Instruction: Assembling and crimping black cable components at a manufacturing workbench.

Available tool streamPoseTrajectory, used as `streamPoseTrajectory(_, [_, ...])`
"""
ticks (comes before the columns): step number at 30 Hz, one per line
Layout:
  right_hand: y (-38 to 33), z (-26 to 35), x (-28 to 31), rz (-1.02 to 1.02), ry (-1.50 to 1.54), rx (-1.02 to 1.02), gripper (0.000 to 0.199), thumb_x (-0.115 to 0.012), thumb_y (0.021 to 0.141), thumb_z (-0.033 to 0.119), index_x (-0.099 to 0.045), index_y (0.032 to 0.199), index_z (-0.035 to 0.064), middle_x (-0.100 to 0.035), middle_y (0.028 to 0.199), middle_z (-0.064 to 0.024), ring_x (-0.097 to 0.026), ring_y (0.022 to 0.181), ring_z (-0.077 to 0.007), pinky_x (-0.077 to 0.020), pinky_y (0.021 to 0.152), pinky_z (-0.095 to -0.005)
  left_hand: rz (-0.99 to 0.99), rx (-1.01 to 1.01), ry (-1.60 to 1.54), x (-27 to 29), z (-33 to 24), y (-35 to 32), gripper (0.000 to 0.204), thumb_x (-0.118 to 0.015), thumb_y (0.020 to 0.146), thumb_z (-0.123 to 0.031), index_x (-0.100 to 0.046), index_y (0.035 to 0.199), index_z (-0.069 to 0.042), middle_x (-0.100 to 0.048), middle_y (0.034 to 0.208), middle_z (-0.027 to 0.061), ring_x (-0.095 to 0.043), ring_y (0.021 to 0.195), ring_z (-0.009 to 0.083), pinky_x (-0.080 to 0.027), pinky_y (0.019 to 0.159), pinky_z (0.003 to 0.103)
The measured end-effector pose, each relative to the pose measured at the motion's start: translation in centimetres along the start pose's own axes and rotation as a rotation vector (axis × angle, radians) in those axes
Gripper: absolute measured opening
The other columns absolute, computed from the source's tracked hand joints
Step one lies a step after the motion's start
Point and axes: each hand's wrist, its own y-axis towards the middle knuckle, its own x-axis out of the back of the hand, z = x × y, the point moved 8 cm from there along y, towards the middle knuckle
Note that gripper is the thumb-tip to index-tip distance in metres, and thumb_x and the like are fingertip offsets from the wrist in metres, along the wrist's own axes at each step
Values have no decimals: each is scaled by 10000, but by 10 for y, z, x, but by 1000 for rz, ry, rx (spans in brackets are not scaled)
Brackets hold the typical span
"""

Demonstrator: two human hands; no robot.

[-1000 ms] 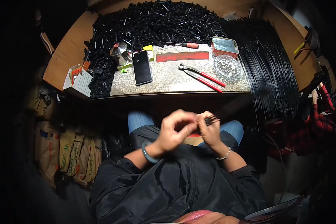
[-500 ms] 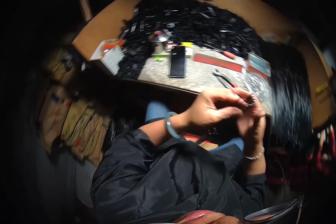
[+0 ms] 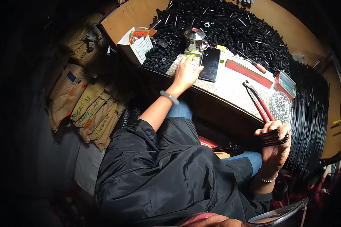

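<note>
My left hand [image 3: 186, 74] reaches over the near left part of the pale worktop [image 3: 235, 90], fingers stretched and slightly apart with nothing seen in them. It lies just left of a black phone [image 3: 210, 64], its thumb close to the phone's edge. Behind it stands a lidded metal pot [image 3: 194, 39]. Out past the table's front edge, my right hand [image 3: 277, 145] is closed around a bundle of thin black rods [image 3: 271, 138], whose ends point to the right. Red-handled pliers [image 3: 258, 101] lie on the worktop above that hand.
Small black tubes and ring-like parts [image 3: 231, 30] heap the back. Long black rods [image 3: 308, 117] hang at the right. Nearby are a red bar [image 3: 249, 73], a tin [image 3: 285, 85], a clear coiled pile [image 3: 280, 106] and a white box [image 3: 136, 44]. Paper sacks [image 3: 89, 108] fill the left.
My hands were together before the table edge. The left has moved left and forward onto the worktop; the right has moved down and right. The whole view has shifted and sharpened.
</note>
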Motion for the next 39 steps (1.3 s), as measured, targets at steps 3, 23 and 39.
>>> streamPoseTrajectory(3, [3, -1, 1, -26, -1, 35, 374, -650, 832, 401, -414, 873, 114, -450, 898, -87, -464, 861, -219, -469, 767, -422, 40, 13, -18, -41, -21, 16, 733, -701, 742, -359, -432, 1266, 76, -531, 1155, 266, -519, 1093, 368, -440, 916, 425])
streamPoseTrajectory(23, [-10, 1, 21, -47, 38, 37, 388, -639, 835, 424, -420, 928, 117, -441, 981, -84, -435, 903, -218, -455, 802, -420, 12, 410, 257, -81, -40, 23, 936, -745, 690, -350, -209, 1379, -14, -389, 1197, 253, -406, 1098, 373, -363, 935, 475])
streamPoseTrajectory(39, [11, -5, 18, -100, -29, 66, 359, -691, 806, 289, -392, 904, 116, -425, 909, -71, -449, 843, -190, -462, 748, -381, 106, 166, 548, 34, 124, 33, 145, -579, 820, -115, -623, 944, -54, -539, 1014, 156, -538, 987, 333, -479, 790, 449])
